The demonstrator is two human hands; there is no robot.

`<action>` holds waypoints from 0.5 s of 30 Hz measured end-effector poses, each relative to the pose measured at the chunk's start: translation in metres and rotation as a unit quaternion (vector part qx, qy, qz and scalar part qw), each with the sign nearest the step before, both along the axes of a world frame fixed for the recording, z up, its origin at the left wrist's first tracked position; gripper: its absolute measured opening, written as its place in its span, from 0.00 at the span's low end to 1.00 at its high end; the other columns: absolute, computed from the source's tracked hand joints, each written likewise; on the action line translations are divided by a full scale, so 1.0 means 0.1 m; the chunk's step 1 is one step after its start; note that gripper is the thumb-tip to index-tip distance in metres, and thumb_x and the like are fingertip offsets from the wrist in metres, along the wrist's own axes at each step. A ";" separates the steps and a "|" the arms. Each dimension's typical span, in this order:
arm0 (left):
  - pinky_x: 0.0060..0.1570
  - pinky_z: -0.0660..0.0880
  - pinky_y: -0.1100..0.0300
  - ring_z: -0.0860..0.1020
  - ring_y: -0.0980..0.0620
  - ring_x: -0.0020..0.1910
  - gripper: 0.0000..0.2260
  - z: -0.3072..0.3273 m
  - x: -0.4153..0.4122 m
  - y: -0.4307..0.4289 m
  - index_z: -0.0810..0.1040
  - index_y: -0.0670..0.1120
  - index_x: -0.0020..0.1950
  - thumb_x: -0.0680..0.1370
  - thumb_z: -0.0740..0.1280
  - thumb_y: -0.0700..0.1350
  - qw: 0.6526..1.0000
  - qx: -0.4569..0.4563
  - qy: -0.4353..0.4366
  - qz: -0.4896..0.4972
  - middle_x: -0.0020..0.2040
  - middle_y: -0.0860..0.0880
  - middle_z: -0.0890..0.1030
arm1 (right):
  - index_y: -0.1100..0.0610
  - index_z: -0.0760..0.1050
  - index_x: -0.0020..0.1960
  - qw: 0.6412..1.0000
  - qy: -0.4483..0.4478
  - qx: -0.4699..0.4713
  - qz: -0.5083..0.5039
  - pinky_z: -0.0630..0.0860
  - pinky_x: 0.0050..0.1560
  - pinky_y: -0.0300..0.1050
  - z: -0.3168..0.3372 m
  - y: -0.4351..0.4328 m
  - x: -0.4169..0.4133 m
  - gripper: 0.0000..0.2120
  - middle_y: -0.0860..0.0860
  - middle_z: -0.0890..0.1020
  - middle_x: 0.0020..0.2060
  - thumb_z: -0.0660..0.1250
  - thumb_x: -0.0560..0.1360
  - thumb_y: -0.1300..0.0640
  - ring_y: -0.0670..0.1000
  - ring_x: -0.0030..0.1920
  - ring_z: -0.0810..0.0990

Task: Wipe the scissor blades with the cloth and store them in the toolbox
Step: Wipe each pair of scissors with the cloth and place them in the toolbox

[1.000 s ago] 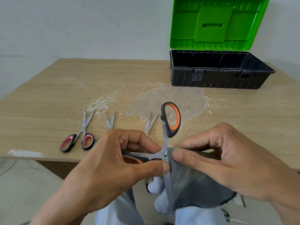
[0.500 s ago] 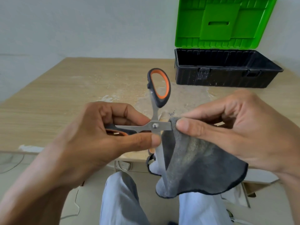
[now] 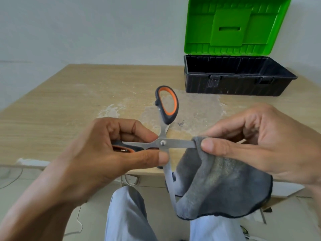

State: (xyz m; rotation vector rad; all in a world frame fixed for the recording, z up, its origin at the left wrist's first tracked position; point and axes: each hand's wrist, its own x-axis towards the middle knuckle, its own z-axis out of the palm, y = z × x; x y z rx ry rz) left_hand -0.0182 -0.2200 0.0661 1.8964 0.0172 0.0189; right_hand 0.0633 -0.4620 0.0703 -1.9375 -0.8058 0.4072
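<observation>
Mid-wipe: my left hand (image 3: pixel 107 153) grips scissors (image 3: pixel 162 142), right hand (image 3: pixel 260 145) pinches cloth (image 3: pixel 217 185) on a blade (image 3: pixel 180 143); storing in upper-right toolbox (image 3: pixel 234 84) not yet done.

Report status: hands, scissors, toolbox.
Left hand grips scissors by one handle, blades spread. Right hand pinches cloth around one blade. Toolbox open, far right of table.
</observation>
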 end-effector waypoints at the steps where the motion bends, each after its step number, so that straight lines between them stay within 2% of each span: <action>1: 0.35 0.76 0.69 0.85 0.52 0.34 0.12 0.00 0.00 -0.01 0.86 0.48 0.38 0.58 0.82 0.49 1.000 -0.001 0.001 -0.002 0.38 0.47 0.87 | 0.47 0.89 0.49 1.000 0.001 0.005 -0.004 0.85 0.53 0.64 0.00 0.00 0.00 0.12 0.47 0.91 0.43 0.73 0.71 0.45 0.53 0.46 0.90; 4: 0.33 0.75 0.70 0.84 0.53 0.32 0.14 0.03 0.01 -0.09 0.86 0.49 0.36 0.55 0.85 0.45 1.000 0.010 -0.001 -0.003 0.36 0.47 0.87 | 0.45 0.89 0.47 1.000 -0.006 0.011 -0.006 0.83 0.52 0.70 -0.03 0.06 -0.05 0.11 0.47 0.90 0.41 0.73 0.71 0.42 0.58 0.45 0.90; 8: 0.35 0.78 0.67 0.85 0.50 0.33 0.15 0.03 -0.01 -0.11 0.86 0.49 0.37 0.56 0.85 0.47 1.000 0.020 -0.006 -0.007 0.37 0.48 0.87 | 0.47 0.89 0.48 1.000 0.002 0.005 0.012 0.86 0.53 0.60 -0.01 0.11 -0.09 0.09 0.44 0.90 0.41 0.73 0.73 0.46 0.48 0.44 0.90; 12: 0.39 0.80 0.59 0.86 0.49 0.35 0.15 -0.01 -0.03 -0.08 0.86 0.51 0.39 0.57 0.82 0.54 1.000 0.024 0.001 0.000 0.39 0.49 0.87 | 0.51 0.89 0.51 0.998 0.042 -0.004 0.055 0.86 0.52 0.52 0.03 0.04 -0.04 0.10 0.47 0.91 0.45 0.72 0.74 0.50 0.49 0.48 0.90; 14: 0.42 0.80 0.53 0.86 0.49 0.37 0.17 -0.03 -0.03 -0.09 0.86 0.51 0.40 0.57 0.83 0.56 0.999 0.031 0.005 0.006 0.40 0.50 0.88 | 0.50 0.89 0.52 0.998 0.037 -0.014 0.051 0.86 0.54 0.51 0.02 0.03 -0.02 0.11 0.46 0.90 0.46 0.73 0.73 0.50 0.48 0.49 0.90; 15: 0.42 0.79 0.54 0.86 0.49 0.37 0.16 -0.02 -0.03 -0.11 0.86 0.51 0.40 0.58 0.84 0.55 1.000 0.030 0.005 0.008 0.39 0.50 0.88 | 0.49 0.89 0.52 0.998 0.028 -0.018 0.044 0.86 0.55 0.52 0.01 0.04 -0.03 0.11 0.45 0.90 0.46 0.73 0.73 0.48 0.47 0.48 0.90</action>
